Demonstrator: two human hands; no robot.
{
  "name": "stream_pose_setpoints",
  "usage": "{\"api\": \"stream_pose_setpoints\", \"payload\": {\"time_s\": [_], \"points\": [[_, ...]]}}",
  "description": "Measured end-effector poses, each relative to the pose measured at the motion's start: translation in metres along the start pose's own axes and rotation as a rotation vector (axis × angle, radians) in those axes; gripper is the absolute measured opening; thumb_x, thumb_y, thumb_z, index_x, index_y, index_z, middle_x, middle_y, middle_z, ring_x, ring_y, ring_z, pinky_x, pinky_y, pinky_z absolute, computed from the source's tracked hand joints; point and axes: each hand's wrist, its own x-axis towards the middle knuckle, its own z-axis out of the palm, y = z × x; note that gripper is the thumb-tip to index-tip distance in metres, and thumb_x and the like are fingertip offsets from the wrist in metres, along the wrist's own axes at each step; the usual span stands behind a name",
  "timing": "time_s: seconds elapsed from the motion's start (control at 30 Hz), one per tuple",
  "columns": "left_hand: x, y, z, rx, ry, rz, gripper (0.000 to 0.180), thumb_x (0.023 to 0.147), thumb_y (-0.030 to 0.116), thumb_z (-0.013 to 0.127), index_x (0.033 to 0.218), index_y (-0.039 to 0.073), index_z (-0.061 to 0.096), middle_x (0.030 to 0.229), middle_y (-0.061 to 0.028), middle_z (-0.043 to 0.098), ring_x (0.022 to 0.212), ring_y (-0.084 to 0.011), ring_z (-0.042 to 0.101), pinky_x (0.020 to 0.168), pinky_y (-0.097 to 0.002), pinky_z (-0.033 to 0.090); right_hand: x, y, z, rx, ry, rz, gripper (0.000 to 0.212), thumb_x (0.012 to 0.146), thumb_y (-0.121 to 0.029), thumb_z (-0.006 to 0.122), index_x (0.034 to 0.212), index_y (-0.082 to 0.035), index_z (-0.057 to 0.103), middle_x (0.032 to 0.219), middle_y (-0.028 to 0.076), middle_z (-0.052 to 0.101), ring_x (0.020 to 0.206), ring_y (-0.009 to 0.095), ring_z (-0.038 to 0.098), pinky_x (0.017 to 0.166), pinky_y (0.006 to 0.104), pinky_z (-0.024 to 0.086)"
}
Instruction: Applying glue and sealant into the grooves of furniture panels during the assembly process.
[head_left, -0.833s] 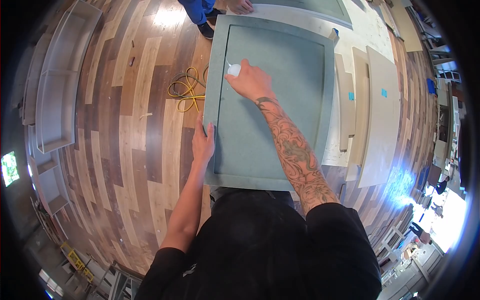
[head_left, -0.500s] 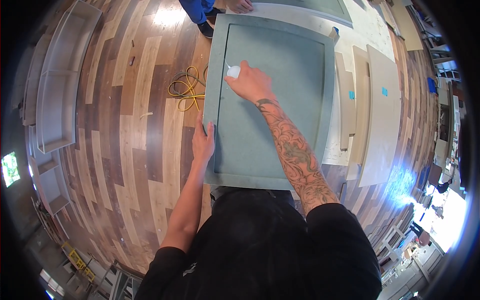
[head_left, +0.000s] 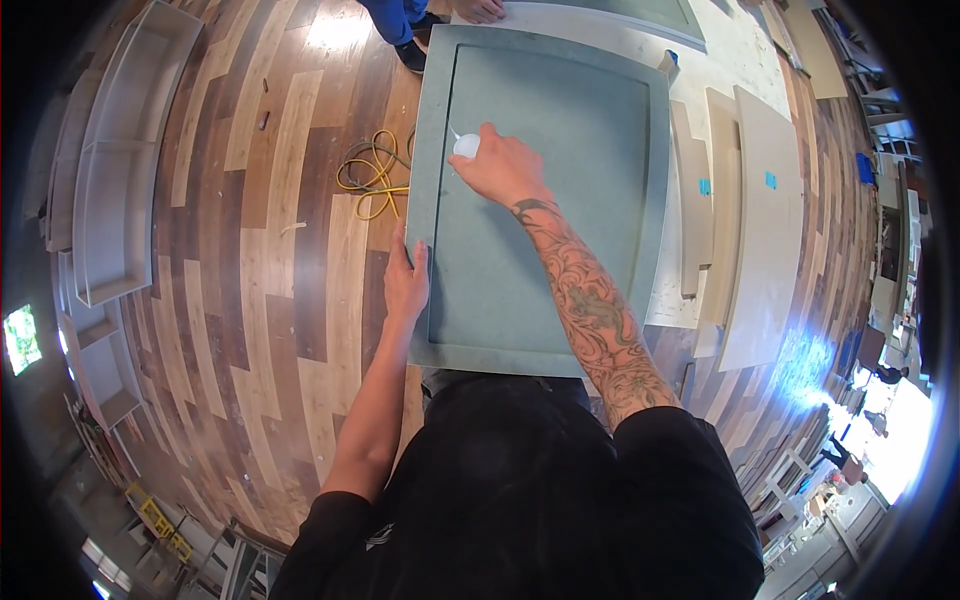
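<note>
A large grey-green cabinet door panel (head_left: 560, 200) with a raised frame lies flat in front of me. My right hand (head_left: 500, 165) is closed around a small white bottle (head_left: 466, 146), whose thin tip points at the inner groove along the panel's left side. On the panel's left edge rests my left hand (head_left: 406, 285), with its fingers curled over the frame.
A yellow cord (head_left: 372, 175) lies coiled on the wooden floor left of the panel. Pale boards (head_left: 765, 220) lie to the right. Unpainted cabinet boxes (head_left: 120, 170) stand at far left. Another person's hand (head_left: 480, 10) and blue-clad leg (head_left: 395, 18) show at the top.
My right hand with the white bottle has shifted slightly along the left groove of the panel. My left hand has stayed on the edge.
</note>
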Motion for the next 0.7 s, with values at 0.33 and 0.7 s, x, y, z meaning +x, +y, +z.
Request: {"api": "stream_pose_setpoints", "payload": {"time_s": [0.33,0.7], "points": [[0.003,0.0,-0.001,-0.037,0.008,0.061,0.063,0.107,0.049,0.045,0.161,0.02,0.03,0.144,-0.0217,0.059,0.125,-0.0454,0.06,0.103,-0.0505,0.048,-0.005,-0.004,-0.003,0.006,-0.04,0.011,0.06,0.09,-0.051,0.067,0.123,-0.002,0.058,0.11,0.023,0.073,0.106,0.041,0.07,0.09,0.0516,0.054],[0.004,0.0,-0.002,-0.03,-0.016,0.032,0.063,0.108,0.048,0.044,0.162,0.02,0.029,0.142,-0.0225,0.06,0.123,-0.0456,0.061,0.102,-0.0506,0.049,-0.012,-0.003,0.002,0.006,-0.042,0.008,0.056,0.088,-0.045,0.067,0.121,0.0,0.06,0.108,0.022,0.074,0.105,0.041,0.07,0.091,0.0511,0.054]]}}
